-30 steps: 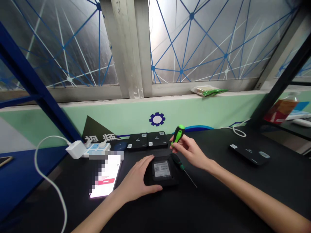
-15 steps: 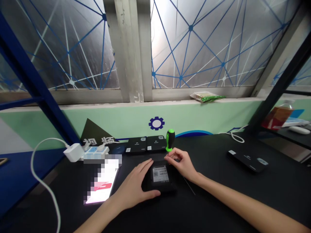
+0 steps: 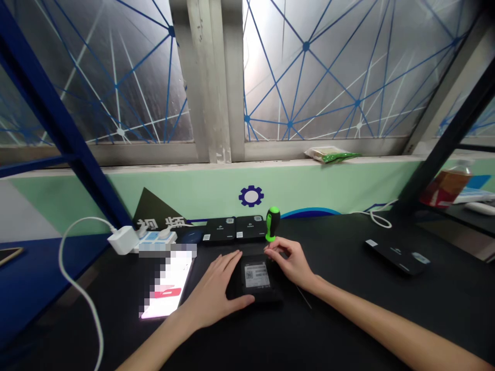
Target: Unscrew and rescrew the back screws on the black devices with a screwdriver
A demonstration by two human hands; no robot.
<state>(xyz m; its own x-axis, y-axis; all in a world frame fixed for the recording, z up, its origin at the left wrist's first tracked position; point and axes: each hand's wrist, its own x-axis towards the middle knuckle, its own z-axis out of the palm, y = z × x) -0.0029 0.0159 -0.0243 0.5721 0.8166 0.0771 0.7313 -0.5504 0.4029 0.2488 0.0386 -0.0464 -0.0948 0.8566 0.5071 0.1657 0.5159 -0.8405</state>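
A flat black box (image 3: 274,295) with a white printed label on its upper face lies on the table in front of me. My left hand (image 3: 218,288) spans its left side, fingertips at the far edge and thumb along the near edge, holding it. At the box's far right corner, my right hand (image 3: 288,258) pinches a screwdriver (image 3: 273,224) low on its shaft. The green and black handle points up, above my fingers; its tip is hidden. A thin rod (image 3: 303,297) lies on the table under my right wrist.
Two similar black boxes (image 3: 219,230) sit side by side at the back. Another black box (image 3: 396,256) lies to the right. On the left are a lit phone-like screen (image 3: 170,288), a power strip (image 3: 157,239) and a white charger (image 3: 122,240) with its cable.
The view has shifted slightly, moving the scene a little to the right. Both hands, the box and the screwdriver keep nearly the same places relative to each other.
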